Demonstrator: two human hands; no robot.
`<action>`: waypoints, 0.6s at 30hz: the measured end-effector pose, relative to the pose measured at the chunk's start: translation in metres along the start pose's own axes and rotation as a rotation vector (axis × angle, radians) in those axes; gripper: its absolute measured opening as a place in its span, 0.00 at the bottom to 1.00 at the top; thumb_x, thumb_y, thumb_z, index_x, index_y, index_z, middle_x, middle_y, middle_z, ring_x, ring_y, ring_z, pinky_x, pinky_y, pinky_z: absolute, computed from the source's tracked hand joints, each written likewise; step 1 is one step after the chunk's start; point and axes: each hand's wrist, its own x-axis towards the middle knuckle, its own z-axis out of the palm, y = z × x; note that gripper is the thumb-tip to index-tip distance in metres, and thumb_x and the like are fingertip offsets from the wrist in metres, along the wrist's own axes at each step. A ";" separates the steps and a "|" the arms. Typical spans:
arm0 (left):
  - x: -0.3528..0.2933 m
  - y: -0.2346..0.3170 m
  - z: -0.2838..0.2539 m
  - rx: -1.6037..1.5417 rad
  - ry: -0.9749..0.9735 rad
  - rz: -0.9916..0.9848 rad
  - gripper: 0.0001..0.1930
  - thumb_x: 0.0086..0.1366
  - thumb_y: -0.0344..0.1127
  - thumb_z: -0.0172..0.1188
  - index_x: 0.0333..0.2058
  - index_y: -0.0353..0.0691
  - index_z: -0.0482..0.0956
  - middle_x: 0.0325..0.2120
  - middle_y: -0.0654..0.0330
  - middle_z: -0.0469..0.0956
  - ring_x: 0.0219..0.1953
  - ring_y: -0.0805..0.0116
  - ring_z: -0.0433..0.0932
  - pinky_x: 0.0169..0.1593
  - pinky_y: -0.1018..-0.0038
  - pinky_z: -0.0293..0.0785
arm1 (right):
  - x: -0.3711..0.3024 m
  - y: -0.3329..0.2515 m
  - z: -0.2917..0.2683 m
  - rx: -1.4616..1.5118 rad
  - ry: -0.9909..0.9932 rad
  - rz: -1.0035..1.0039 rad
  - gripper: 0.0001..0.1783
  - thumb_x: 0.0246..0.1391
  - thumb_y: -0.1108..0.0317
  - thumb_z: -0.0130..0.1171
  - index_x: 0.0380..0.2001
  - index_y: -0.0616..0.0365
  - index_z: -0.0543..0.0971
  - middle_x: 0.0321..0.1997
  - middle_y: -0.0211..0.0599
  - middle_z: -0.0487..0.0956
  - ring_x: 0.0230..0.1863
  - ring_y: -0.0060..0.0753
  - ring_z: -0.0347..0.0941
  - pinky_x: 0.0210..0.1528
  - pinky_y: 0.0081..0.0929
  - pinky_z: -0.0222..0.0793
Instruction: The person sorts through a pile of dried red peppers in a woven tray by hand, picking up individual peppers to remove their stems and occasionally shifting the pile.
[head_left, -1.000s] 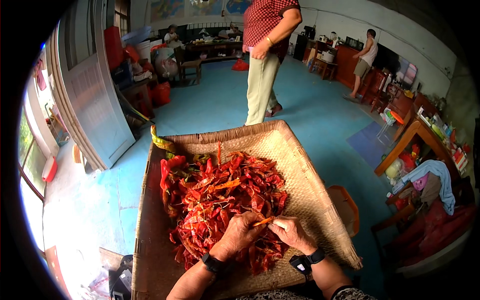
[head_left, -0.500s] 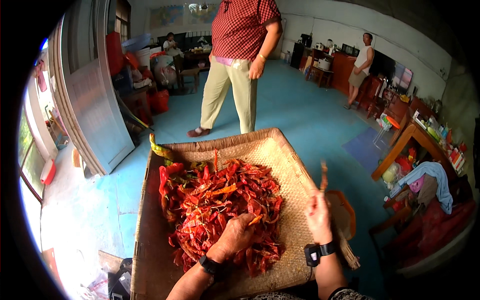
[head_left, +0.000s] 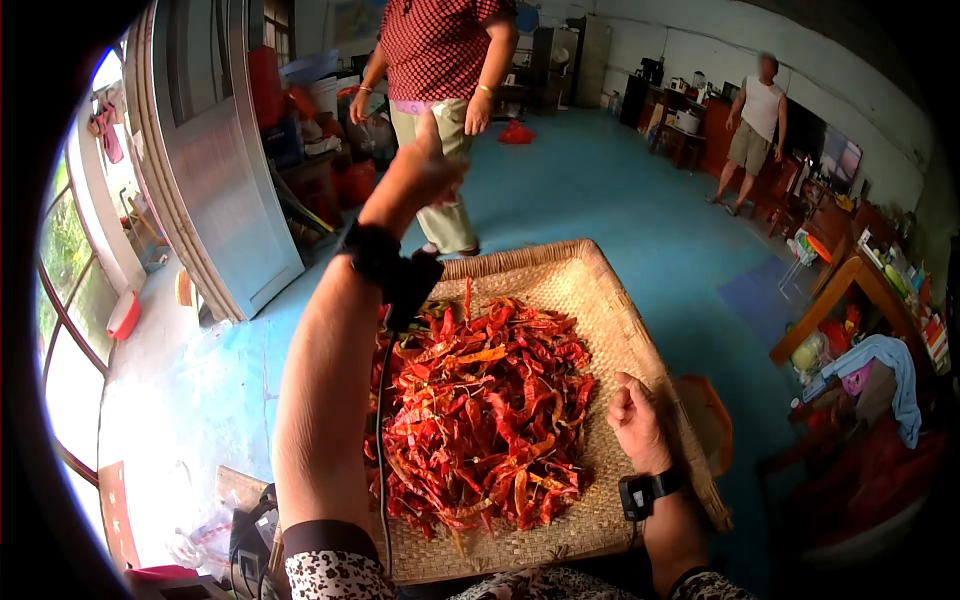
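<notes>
A square woven basket [head_left: 625,320] sits in front of me, heaped with dried red chili peppers [head_left: 490,420]. My left arm stretches across the basket's left side, and my left hand [head_left: 425,175] is raised beyond the far rim, smeared by motion, so I cannot make out its fingers. My right hand [head_left: 637,425] hovers over the bare right part of the basket with its fingers curled closed. Whatever may be inside that fist is hidden. Black bands [head_left: 650,490] circle both wrists, and a dark cable runs down beside my left forearm.
Beyond the basket stands a person in a red patterned shirt [head_left: 440,50]; another in a white top [head_left: 755,125] stands farther right. A grey door [head_left: 200,170] is at left. Clothes hang over furniture at right, including a blue cloth [head_left: 880,375]. An orange-rimmed container [head_left: 710,425] lies beside the basket.
My left hand has left the peppers and swung up and forward past the far rim. The thin brownish piece sticking up from my right hand no longer shows. Both people have shifted.
</notes>
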 end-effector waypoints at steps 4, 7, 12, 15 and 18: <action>-0.021 0.006 0.005 -0.144 -0.032 0.037 0.45 0.58 0.32 0.59 0.64 0.37 0.35 0.20 0.57 0.76 0.16 0.71 0.73 0.17 0.76 0.70 | -0.010 -0.004 0.004 -0.039 0.006 -0.015 0.17 0.60 0.58 0.53 0.46 0.58 0.72 0.23 0.23 0.69 0.23 0.17 0.63 0.23 0.18 0.57; -0.061 -0.018 0.025 0.108 -0.254 0.218 0.39 0.59 0.33 0.59 0.63 0.37 0.45 0.21 0.57 0.77 0.19 0.65 0.76 0.23 0.70 0.74 | -0.009 -0.005 0.006 -0.106 0.014 -0.016 0.15 0.62 0.59 0.50 0.46 0.57 0.73 0.22 0.24 0.68 0.22 0.16 0.62 0.23 0.17 0.57; -0.167 -0.051 0.071 0.328 -0.567 0.219 0.32 0.57 0.36 0.60 0.59 0.38 0.59 0.33 0.49 0.78 0.35 0.51 0.77 0.53 0.64 0.69 | -0.012 -0.003 0.022 -0.449 -0.087 0.010 0.14 0.61 0.62 0.52 0.46 0.59 0.74 0.22 0.25 0.69 0.21 0.14 0.59 0.21 0.15 0.55; -0.216 -0.087 0.094 0.443 -0.581 0.221 0.29 0.56 0.32 0.60 0.58 0.41 0.64 0.50 0.50 0.69 0.54 0.53 0.65 0.58 0.62 0.62 | -0.011 0.006 0.035 -0.637 -0.202 0.063 0.14 0.58 0.63 0.56 0.44 0.60 0.75 0.25 0.22 0.70 0.23 0.11 0.62 0.24 0.12 0.59; -0.240 -0.105 0.115 0.575 -0.450 0.382 0.25 0.52 0.31 0.60 0.52 0.39 0.69 0.47 0.52 0.71 0.52 0.54 0.66 0.56 0.63 0.62 | -0.013 0.017 0.036 -0.974 -0.329 -0.046 0.14 0.55 0.66 0.59 0.41 0.62 0.76 0.25 0.21 0.70 0.25 0.12 0.63 0.27 0.14 0.62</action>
